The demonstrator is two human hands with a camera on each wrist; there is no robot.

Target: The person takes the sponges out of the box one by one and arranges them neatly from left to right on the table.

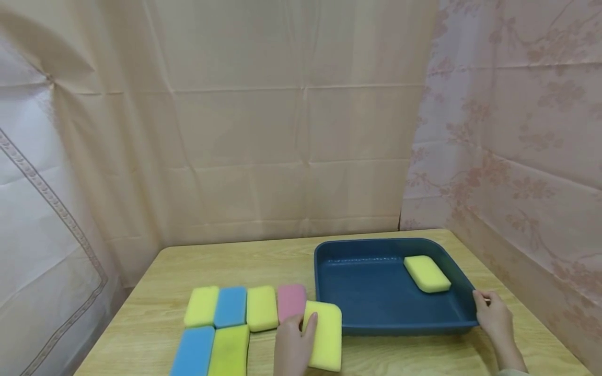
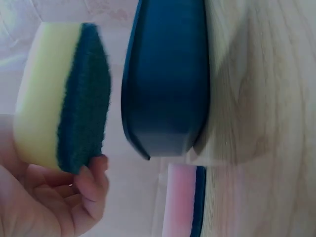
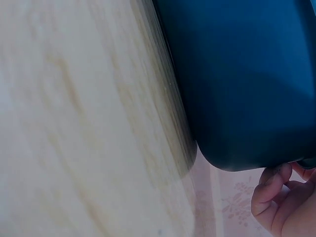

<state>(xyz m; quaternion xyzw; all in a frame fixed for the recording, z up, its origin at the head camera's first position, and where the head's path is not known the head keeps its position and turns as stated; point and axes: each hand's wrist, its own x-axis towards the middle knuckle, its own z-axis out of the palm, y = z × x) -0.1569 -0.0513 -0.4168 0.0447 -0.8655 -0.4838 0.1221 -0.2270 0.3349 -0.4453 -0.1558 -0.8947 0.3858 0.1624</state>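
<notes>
A yellow sponge (image 1: 325, 337) with a dark green scouring layer (image 2: 89, 98) is pinched in my left hand (image 1: 293, 347), raised off the table beside the blue tray's near left corner. My right hand (image 1: 496, 316) grips the rim of the blue tray (image 1: 409, 330) at its right side, near the front corner. Inside the tray, toward the right wall, lies another yellow sponge (image 1: 427, 274). Just behind my left hand a pink sponge (image 1: 291, 301) rests on the table, partly covered by the hand.
Left of the pink sponge, several sponges lie in two rows: yellow (image 1: 262, 308), blue (image 1: 230, 307) and yellow (image 1: 202, 307) behind, blue (image 1: 192, 352) and yellow-green (image 1: 229, 351) in front. The wooden table (image 1: 244, 261) meets curtains (image 1: 282, 130) at the back and sides.
</notes>
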